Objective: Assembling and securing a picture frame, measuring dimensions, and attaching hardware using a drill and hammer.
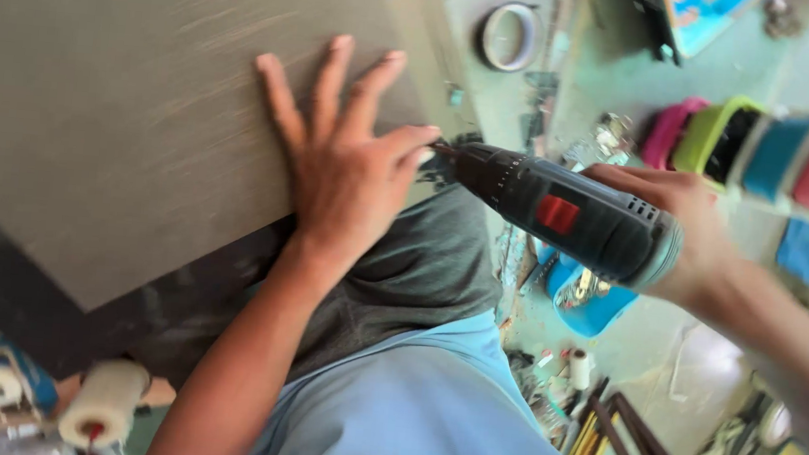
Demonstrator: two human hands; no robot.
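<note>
A single head-worn camera supplied the only view, so no second view shared any part of the scene. It looked steeply down from above the person's own torso and faced forward over both arms. The range was close: the left hand [346, 169] filled the frame centre, spread flat on a grey panel [113, 104]. Right of that hand, the right hand [687, 228] appeared nearer the frame edge. Beyond both hands, the cluttered floor [603, 79] lay far below, tilted and blurred.

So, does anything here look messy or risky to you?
Yes. The left hand lies flat on the grey board with its thumb right beside the bit of the drill held in the right hand. The floor below is strewn with tools and scraps.
</note>
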